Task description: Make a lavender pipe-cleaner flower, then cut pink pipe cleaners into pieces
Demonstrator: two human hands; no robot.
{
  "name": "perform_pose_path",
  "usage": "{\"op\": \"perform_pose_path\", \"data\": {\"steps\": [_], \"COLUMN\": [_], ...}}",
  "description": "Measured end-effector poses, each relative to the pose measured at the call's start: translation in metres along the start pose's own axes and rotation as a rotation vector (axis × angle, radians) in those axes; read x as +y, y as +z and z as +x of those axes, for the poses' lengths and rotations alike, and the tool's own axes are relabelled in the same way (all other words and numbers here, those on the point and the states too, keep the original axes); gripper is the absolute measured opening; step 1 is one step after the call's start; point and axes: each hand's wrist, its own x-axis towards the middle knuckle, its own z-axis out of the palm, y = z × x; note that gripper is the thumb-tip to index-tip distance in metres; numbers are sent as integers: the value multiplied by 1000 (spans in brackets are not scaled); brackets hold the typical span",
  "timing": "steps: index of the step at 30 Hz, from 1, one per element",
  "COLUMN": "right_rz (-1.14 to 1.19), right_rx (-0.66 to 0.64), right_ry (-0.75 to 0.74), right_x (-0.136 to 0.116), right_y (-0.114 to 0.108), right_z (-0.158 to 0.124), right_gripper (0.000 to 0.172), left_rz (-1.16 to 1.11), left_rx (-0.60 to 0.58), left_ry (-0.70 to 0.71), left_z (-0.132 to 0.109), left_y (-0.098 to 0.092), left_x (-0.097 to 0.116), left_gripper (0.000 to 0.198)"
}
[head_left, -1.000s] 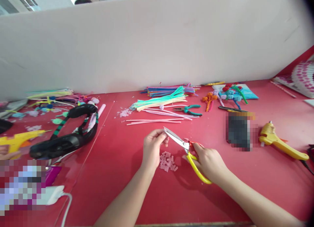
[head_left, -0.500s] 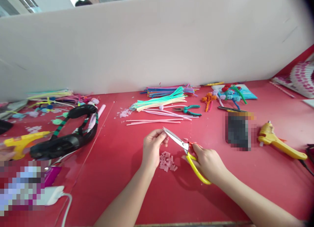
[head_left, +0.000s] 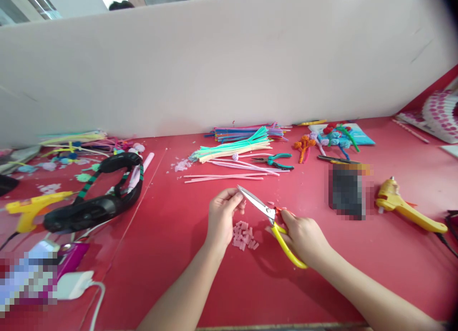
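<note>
My right hand grips a pair of scissors with yellow and orange handles, the blades pointing up and left. At the blade tips, the thumb and fingers of my left hand are pinched together; whatever lies between them is too small to make out. Below the blades, beside my left wrist, lies a small heap of short pink cut pieces. Several long pink pipe cleaners rest on the red table beyond my hands.
Bundles of pipe cleaners and teal-handled pliers lie at the back. Right of my hands are a blurred dark object and a yellow glue gun. At left are a black headset and another yellow glue gun. A white partition stands behind.
Both my hands and the scissors hold the same position. At the far left, another person's hand that was at the yellow glue gun has left the view.
</note>
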Motion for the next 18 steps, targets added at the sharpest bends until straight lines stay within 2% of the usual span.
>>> {"op": "perform_pose_path", "data": {"steps": [6, 14, 18], "right_rz": [10, 115, 340], "right_rx": [-19, -63, -87], "right_ry": [17, 161, 231], "right_x": [2, -2, -4], "right_y": [1, -11, -19], "right_z": [1, 11, 18], "right_gripper": [31, 24, 23], "left_rz": [13, 99, 226], "left_rx": [-7, -44, -133], "left_ry": [-3, -11, -37], "left_z": [0, -1, -2], "left_y": [0, 1, 2], "left_x": [1, -1, -3], "left_gripper": [8, 12, 15]}}
